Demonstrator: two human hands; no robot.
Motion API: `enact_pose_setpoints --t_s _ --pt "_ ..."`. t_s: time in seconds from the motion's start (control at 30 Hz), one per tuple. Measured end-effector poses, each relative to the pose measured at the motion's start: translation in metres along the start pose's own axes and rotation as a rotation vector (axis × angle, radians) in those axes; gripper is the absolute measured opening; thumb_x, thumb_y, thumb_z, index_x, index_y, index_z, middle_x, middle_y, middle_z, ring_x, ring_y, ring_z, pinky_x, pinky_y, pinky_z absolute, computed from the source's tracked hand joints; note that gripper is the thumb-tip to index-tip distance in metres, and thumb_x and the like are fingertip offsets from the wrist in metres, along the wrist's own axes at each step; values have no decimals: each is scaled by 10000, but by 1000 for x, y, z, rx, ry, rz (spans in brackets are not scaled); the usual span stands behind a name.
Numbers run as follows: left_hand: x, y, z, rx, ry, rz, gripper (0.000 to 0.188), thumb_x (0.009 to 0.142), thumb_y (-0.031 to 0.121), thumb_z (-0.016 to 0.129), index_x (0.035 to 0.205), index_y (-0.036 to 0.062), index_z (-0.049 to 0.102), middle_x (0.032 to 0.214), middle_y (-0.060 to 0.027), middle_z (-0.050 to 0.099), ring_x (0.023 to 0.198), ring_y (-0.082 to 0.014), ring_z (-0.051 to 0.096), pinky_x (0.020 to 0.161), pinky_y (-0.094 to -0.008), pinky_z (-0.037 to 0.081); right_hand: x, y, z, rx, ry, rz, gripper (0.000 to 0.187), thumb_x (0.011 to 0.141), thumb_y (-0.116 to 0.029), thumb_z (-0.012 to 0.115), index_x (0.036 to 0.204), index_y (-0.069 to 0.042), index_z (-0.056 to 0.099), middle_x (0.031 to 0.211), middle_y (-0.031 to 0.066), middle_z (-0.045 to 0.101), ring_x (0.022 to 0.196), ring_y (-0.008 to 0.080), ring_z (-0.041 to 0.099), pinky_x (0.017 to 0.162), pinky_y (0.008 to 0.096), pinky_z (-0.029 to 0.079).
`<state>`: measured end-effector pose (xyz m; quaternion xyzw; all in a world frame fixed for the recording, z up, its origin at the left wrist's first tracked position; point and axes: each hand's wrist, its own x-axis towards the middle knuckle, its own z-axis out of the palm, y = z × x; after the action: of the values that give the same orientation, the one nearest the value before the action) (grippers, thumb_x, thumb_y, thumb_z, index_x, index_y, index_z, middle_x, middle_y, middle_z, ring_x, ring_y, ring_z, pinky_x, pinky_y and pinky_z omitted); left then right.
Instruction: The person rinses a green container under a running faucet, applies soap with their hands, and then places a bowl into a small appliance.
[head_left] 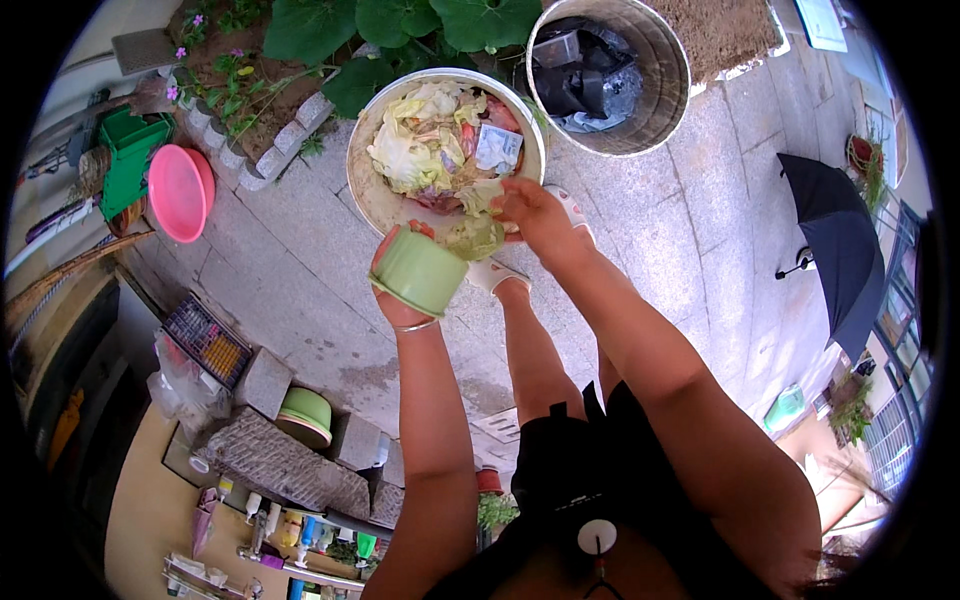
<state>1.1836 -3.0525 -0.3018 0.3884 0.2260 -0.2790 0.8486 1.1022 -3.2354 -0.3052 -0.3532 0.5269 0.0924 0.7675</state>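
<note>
Both forearms rise from the lower edge, over a black top and bare legs in white sandals (497, 274) on grey paving (300, 260). Left hand (398, 290) grips a pale green plastic bowl (420, 270), fingers wrapped under its base and thumb at the rim, with a thin bangle at the wrist. That bowl is tipped, its mouth facing up-picture and to the right, toward the big metal basin (370, 190) just beyond. Right hand (530, 212) sits slightly farther out, fingers curled down onto a clump of limp cabbage leaves (474, 236) hanging between the bowl's mouth and the basin's near rim; whether it pinches or only presses them I cannot tell.

Beyond the hands, the basin holds a heap of vegetable scraps (430, 140) and a scrap of printed wrapper. The bowl's opening lines up with the basin, the left hand nearer the body, the right already touching the basin's edge.

Farther still stands a steel bucket (665, 80) lined with black bags. At left lie a pink basin (180, 192) and a green crate (130, 150); at right, a dark umbrella (835, 250).
</note>
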Motion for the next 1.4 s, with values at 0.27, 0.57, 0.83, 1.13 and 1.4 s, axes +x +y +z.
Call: enact_pose_setpoints --t_s 0.27,0.57,0.83,1.13,1.4 --pt "69 -31 -32 842 503 177 229 882 148 572 1003 -47 586 888 -114 632 698 -205 611 584 -298 514 28 19 4 -570 180 -564 430 816 -151 606 1208 -16 492 1112 187 587 986 284 587 839 353 468" --pt "68 -35 8 466 561 -5 172 881 177 578 962 25 578 692 -86 602 451 -191 534 309 -284 332 71 38 -7 308 321 -276 387 901 -334 538 1150 -39 523 971 37 597 875 115 524 831 254 416" --pt "60 -44 10 626 588 -56 149 886 122 550 894 -27 548 629 -124 582 391 -184 502 308 -277 331 62 14 38 536 281 54 537 903 -505 455 1226 -76 447 1110 99 510 998 215 471 912 337 364" --pt "52 -45 11 659 462 7 177 886 97 506 976 -41 570 701 -160 631 404 -236 557 331 -311 405 79 29 22 650 145 24 606 907 -470 470 1311 -28 371 1257 124 484 1050 245 529 920 369 421" --pt "20 -29 53 876 343 -129 191 873 37 446 1042 -19 518 745 -171 621 414 -229 574 301 -290 401 40 8 31 374 48 194 835 890 -626 304 1398 31 213 1448 162 273 1304 263 304 1076 390 218"
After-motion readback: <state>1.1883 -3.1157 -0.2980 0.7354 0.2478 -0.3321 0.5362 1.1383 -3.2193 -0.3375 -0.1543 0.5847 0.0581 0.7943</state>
